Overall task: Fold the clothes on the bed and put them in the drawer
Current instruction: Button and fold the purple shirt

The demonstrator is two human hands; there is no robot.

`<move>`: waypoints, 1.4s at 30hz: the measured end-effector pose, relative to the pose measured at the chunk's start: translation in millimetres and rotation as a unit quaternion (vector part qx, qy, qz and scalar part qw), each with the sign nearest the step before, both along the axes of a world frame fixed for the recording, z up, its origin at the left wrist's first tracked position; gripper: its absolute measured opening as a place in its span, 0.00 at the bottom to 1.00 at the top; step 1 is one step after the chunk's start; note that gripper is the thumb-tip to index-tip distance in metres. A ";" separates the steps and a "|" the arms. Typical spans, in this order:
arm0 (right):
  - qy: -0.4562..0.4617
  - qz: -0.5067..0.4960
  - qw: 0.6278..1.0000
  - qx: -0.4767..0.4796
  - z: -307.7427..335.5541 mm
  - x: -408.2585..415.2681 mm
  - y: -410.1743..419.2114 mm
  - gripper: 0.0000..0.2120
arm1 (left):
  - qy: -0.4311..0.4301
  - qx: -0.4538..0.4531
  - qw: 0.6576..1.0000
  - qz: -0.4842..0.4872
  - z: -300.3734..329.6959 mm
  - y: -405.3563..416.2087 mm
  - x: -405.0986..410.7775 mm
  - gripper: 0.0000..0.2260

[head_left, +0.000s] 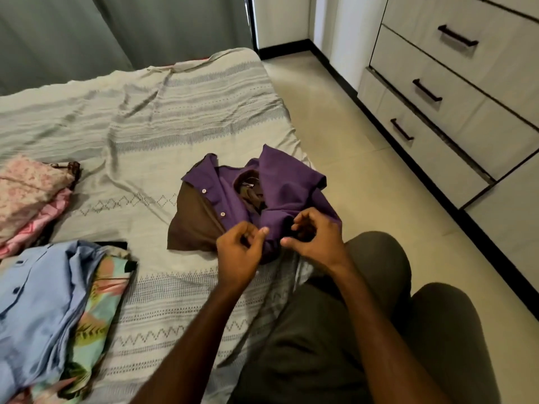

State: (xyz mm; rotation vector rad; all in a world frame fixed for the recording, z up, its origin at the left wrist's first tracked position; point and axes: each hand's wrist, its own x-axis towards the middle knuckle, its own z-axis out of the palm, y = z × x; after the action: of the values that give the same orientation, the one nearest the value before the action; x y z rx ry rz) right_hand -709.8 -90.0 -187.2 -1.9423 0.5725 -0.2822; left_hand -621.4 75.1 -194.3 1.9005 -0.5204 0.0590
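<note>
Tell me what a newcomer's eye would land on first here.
The purple shirt, lying over a brown garment near the bed's right edge, with the left hand and right hand curled at its near hem. Next, the light blue shirt piled at lower left, and the drawers at right.

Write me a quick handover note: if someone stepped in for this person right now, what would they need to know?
Left hand and right hand: fingers curled over the near edge of the purple shirt; an actual grip is unclear.
The purple shirt lies loosely bunched over a brown garment on the bed.
Still unfolded: blue shirt, floral piece, pink clothes.
Drawers are shut; nothing visibly put away.
</note>
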 end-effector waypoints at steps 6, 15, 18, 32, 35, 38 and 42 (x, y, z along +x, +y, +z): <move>0.068 -0.017 0.989 -0.127 -19.8 6.8 23.1 0.30 | -0.025 0.083 0.996 -0.005 -43.0 28.9 -17.2 0.06; 0.099 -0.011 0.969 -0.224 -10.5 16.5 27.6 0.16 | -0.001 0.094 0.995 0.031 -62.7 37.9 -25.5 0.18; 0.014 -0.042 0.989 -0.143 12.7 32.1 24.2 0.08 | 0.039 0.033 0.997 0.059 -45.9 23.8 -25.5 0.21; 0.100 0.246 0.960 -0.088 150.2 69.0 -138.7 0.05 | 0.139 0.032 0.949 -0.282 112.7 36.6 150.6 0.12; 0.094 0.262 0.959 0.053 134.6 75.0 -151.5 0.11 | 0.107 0.221 0.904 -0.349 128.8 36.8 177.0 0.14; 0.157 0.280 0.941 0.107 129.4 100.5 -152.2 0.10 | -0.033 0.252 0.952 -0.168 126.8 18.2 211.3 0.12; 0.066 0.079 0.975 -0.197 140.4 159.1 -134.3 0.02 | -0.192 0.203 0.951 0.136 162.3 -10.6 230.5 0.08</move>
State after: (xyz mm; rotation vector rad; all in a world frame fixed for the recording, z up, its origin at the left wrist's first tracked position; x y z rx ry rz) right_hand -550.7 -224.3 -46.8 -2.3909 0.4684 -0.1747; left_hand -390.9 64.5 -32.0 2.3733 -0.5554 0.5481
